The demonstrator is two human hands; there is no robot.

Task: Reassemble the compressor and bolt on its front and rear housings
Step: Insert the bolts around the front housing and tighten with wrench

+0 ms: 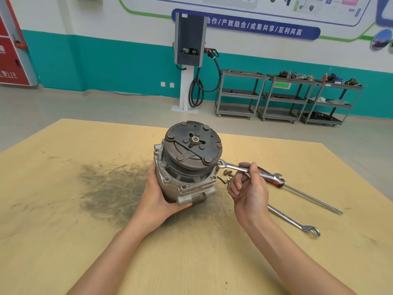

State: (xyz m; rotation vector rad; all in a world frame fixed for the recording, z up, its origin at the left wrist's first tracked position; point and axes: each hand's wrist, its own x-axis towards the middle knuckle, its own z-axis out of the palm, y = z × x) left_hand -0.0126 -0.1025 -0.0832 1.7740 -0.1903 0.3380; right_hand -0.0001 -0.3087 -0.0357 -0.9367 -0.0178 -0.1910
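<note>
From the head view, the left hand (158, 195) cups the compressor (187, 165) upright on the table (63, 209), apparently steadying it, while the right hand (247, 186) pinches a wrench (248, 169) seated on a housing bolt

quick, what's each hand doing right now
Left hand: closed around the compressor, steadying it.
Right hand: closed on the wrench, its ring end at the compressor's edge.

Beyond where we grip, we see a teal-and-white wall (127, 60), a pale floor (85, 103), a grey charging station (190, 39), three grey shelf carts (240, 94), and a red cabinet (10, 50) far left.
</note>
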